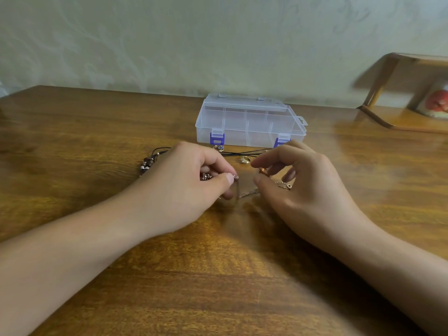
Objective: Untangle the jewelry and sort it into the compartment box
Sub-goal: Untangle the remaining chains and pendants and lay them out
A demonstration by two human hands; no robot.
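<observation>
Pinching a thin chain (247,193) above a wooden table (218,275).
Gripping one end between left hand (191,187) thumb and finger, the other in right hand (300,187) fingertips; lying just behind, closed clear compartment box (249,122), black cord (242,153), ring (244,160).

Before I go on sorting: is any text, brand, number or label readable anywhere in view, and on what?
None is readable.
Compartment box: clear plastic with blue latches, no print visible.
Red and white object on the wooden shelf at far right: blurred; any marking cannot be made out.
</observation>
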